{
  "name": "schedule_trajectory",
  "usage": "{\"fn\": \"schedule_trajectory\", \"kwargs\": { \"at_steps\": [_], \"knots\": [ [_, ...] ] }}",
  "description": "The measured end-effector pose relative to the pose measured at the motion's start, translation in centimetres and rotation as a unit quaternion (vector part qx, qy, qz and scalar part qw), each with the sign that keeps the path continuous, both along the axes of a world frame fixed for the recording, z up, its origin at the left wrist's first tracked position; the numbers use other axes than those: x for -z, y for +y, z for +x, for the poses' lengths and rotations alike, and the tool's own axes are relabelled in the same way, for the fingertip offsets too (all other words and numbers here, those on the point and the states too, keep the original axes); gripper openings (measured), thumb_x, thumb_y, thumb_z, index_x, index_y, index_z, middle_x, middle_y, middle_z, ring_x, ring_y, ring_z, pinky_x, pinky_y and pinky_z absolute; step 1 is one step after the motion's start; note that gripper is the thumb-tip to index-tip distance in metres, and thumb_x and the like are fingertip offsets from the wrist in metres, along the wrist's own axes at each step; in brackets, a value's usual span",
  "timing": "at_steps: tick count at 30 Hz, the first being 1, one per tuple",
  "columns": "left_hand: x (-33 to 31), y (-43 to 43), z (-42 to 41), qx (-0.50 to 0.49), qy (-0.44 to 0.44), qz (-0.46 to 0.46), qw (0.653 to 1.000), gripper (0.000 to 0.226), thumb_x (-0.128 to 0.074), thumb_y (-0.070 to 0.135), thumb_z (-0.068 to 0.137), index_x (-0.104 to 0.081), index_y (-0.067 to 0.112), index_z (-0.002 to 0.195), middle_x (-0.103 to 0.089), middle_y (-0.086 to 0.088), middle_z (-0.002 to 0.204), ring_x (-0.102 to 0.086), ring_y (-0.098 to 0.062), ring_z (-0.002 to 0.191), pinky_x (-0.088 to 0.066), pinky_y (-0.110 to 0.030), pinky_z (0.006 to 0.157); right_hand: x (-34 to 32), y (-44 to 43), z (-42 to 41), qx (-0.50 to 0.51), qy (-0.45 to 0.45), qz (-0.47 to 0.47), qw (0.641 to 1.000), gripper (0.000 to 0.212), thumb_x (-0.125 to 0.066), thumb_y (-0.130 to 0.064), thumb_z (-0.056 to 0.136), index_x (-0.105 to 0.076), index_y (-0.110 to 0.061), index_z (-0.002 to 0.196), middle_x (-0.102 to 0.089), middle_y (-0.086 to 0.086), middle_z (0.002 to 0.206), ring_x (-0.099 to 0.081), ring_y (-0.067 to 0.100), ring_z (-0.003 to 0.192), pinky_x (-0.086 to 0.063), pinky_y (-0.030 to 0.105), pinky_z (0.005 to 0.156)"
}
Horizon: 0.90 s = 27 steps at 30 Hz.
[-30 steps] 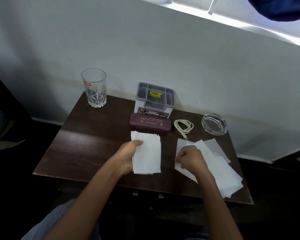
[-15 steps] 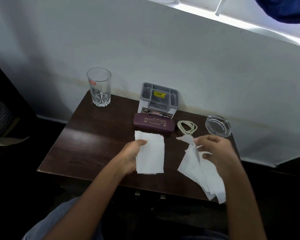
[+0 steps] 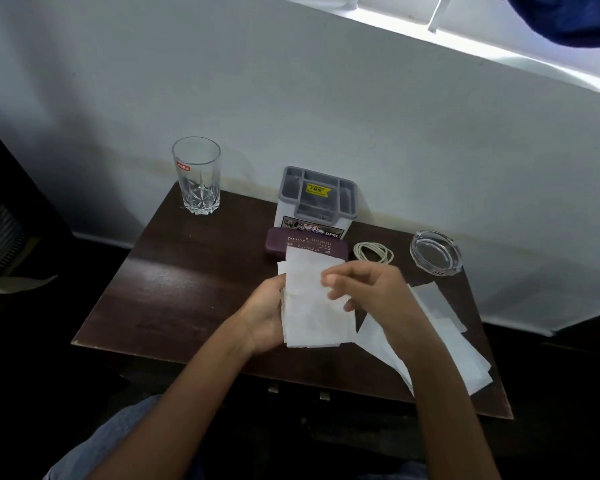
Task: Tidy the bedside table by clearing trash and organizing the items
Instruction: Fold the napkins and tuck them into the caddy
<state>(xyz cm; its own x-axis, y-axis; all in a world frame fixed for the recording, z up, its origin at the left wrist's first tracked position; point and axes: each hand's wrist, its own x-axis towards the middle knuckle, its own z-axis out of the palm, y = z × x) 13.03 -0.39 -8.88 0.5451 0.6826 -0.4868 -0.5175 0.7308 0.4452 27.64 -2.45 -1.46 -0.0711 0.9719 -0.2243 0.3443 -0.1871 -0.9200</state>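
A person sits at a small dark wooden bedside table (image 3: 187,292), seen from above. The left hand (image 3: 264,317) holds a small stack of white tissues (image 3: 314,306) upright above the middle of the table, thumb in front and fingers curled behind it. The right hand (image 3: 371,289) has come across from the right side since a moment ago and now meets the stack, its fingers loosely bent and pinching the top sheet against it; a second ago this hand was lifting a loose sheet from the right-hand pile, so that sheet appears to have just been added to the stack.

More loose tissues (image 3: 440,341) lie spread near the front right corner, some reaching the front edge. Along the back edge stand an empty drinking glass (image 3: 197,174) at the left corner, a grey compartment organizer (image 3: 317,199) in the middle, and a glass ashtray (image 3: 435,252) towards the right. A maroon spectacle case (image 3: 305,242) lies just in front of the organizer, partly hidden by the stack, with a coiled pale cable (image 3: 374,252) beside it.

Judging by this, gathering the tissues is under way but unfinished, as several sheets remain
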Motion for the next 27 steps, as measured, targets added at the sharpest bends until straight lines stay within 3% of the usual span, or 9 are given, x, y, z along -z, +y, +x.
{"fn": "schedule_trajectory", "kwargs": {
  "at_steps": [3,6,10,15,17,20,23,27],
  "knots": [
    [0.0,0.1,0.1,0.013,-0.021,-0.003,1.000,0.025,-0.052,0.023,0.078,-0.065,0.009,0.095,-0.068,-0.003,0.078,-0.067,-0.019,0.068,-0.055,-0.030,0.067,-0.3,0.2,1.9,0.159,0.064,0.031,0.985,0.008,-0.061,-0.005,0.084,-0.069,-0.008,0.085,-0.070,0.011,0.082,-0.061,0.016,0.067,-0.046,0.025,0.059],
    [0.3,0.1,0.0,0.019,-0.017,-0.001,1.000,0.026,-0.053,0.024,0.079,-0.066,0.009,0.096,-0.065,-0.003,0.086,-0.063,-0.019,0.076,-0.051,-0.032,0.074,0.7,0.4,2.8,0.213,0.000,0.024,0.977,0.009,-0.061,-0.010,0.086,-0.067,-0.016,0.084,-0.069,0.009,0.089,-0.062,0.018,0.077,-0.049,0.025,0.064],
    [0.0,-0.2,0.2,0.060,-0.008,0.021,0.998,0.025,-0.054,0.022,0.078,-0.064,0.008,0.096,-0.059,-0.003,0.086,-0.059,-0.017,0.076,-0.048,-0.029,0.070,1.6,0.8,1.8,0.165,0.019,-0.004,0.986,0.012,-0.063,-0.015,0.086,-0.063,-0.026,0.090,-0.066,0.004,0.094,-0.062,0.015,0.086,-0.051,0.029,0.078],
    [-0.2,-0.5,0.0,0.108,0.010,0.043,0.993,0.029,-0.049,0.021,0.084,-0.074,0.008,0.078,-0.069,-0.005,0.073,-0.067,-0.017,0.064,-0.054,-0.026,0.058,1.8,0.8,1.1,0.076,0.012,-0.003,0.997,0.013,-0.063,-0.007,0.084,-0.068,-0.018,0.089,-0.068,0.000,0.088,-0.063,0.006,0.078,-0.051,0.013,0.066],
    [-0.2,-0.5,-0.1,0.121,0.030,0.048,0.991,0.030,-0.046,0.023,0.089,-0.071,0.008,0.086,-0.069,-0.005,0.076,-0.067,-0.018,0.067,-0.053,-0.028,0.061,1.9,0.7,1.1,0.041,-0.023,0.012,0.999,0.012,-0.063,-0.005,0.083,-0.070,-0.013,0.085,-0.069,0.002,0.088,-0.062,0.005,0.077,-0.049,0.006,0.063],
    [-0.4,-0.6,-0.2,0.126,0.044,0.053,0.990,0.028,-0.047,0.027,0.090,-0.069,0.009,0.092,-0.070,-0.005,0.081,-0.067,-0.019,0.072,-0.052,-0.032,0.069,2.0,0.8,1.4,0.032,-0.040,0.034,0.998,0.012,-0.063,-0.002,0.082,-0.070,-0.012,0.081,-0.069,0.001,0.084,-0.062,0.002,0.074,-0.047,0.005,0.063],
    [-0.6,-0.6,-0.1,0.116,0.046,0.048,0.991,0.031,-0.044,0.031,0.093,-0.067,0.011,0.086,-0.067,-0.002,0.072,-0.065,-0.015,0.064,-0.051,-0.028,0.063,2.0,0.9,1.6,0.032,-0.041,0.040,0.998,0.013,-0.063,-0.001,0.082,-0.070,-0.012,0.079,-0.068,-0.001,0.080,-0.061,-0.002,0.069,-0.048,0.006,0.063],
    [-1.1,-0.6,0.1,0.108,0.018,0.030,0.994,0.058,-0.036,0.054,0.093,-0.074,0.012,0.078,-0.070,-0.004,0.074,-0.068,-0.016,0.067,-0.053,-0.026,0.062,2.1,1.0,1.7,0.038,-0.029,0.036,0.998,0.015,-0.065,-0.002,0.081,-0.068,-0.016,0.084,-0.068,-0.001,0.082,-0.062,0.001,0.072,-0.048,0.006,0.065]
  ]
}}
